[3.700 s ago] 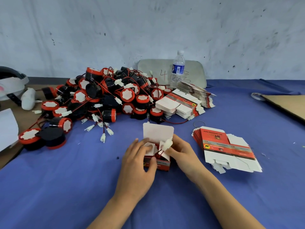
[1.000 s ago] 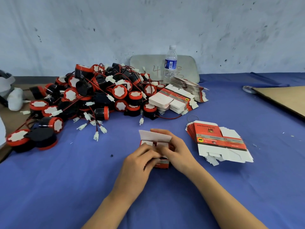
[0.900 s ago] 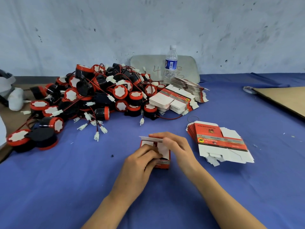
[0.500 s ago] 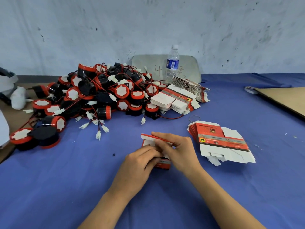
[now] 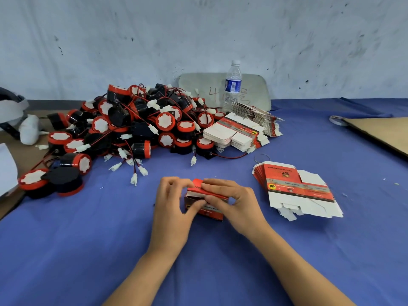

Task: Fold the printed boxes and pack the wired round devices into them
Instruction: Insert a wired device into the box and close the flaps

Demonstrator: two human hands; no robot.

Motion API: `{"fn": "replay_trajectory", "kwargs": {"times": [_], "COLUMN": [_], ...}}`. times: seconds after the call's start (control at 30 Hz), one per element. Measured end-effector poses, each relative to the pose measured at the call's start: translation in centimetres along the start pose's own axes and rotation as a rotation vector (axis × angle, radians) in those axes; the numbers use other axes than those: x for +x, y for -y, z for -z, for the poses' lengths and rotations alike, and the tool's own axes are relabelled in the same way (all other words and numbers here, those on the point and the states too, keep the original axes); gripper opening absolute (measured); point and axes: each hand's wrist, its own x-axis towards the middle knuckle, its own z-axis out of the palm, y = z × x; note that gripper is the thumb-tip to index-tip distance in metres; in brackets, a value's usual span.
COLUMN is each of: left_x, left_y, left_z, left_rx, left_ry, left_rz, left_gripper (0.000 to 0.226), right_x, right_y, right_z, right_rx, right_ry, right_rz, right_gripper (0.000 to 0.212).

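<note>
The red box [image 5: 210,214] sat mid-desk [image 5: 220,261]. The left hand [image 5: 171,208] gripped its side with curled fingers [image 5: 176,183], and the right hand [image 5: 240,206] pinched the lid [image 5: 212,192] down. Closing seemed underway; next, the flap probably needed tucking in.

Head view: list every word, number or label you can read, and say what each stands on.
"4": handwritten on the grey rounded board; the scrawl after it is unreadable.
Blue label on the clear plastic water bottle: too small to read.
Top of the stack of flat red and white printed boxes: lettering blurred, unreadable.
Front of the folded red printed cardboard box: lettering blurred, unreadable.
</note>
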Motion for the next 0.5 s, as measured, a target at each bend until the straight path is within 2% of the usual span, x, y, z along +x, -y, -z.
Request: {"fn": "replay_trajectory", "kwargs": {"times": [0.07, 0.17, 0.37, 0.5], "left_x": [0.1, 0.3, 0.7, 0.9], "left_y": [0.4, 0.7, 1.1, 1.5], "left_z": [0.2, 0.6, 1.1, 1.4], "left_rx": [-0.090, -0.196, -0.337, -0.302], "left_ry": [0.024, 0.088, 0.146, 0.144], "left_rz": [0.118, 0.199, 0.261, 0.249], "left_gripper": [0.040, 0.034, 0.025, 0.028], "right_x": [0.0, 0.1, 0.2, 0.1], "right_y": [0.0, -0.1, -0.5, -0.6], "right_z": [0.1, 0.4, 0.5, 0.5], "right_rx": [-0.022, -0.045, -0.077, -0.155], "right_ry": [0.030, 0.064, 0.101, 0.112], "right_rz": [-0.009, -0.015, 0.011, 0.081], "right_gripper": [0.027, 0.026, 0.027, 0.027]}}
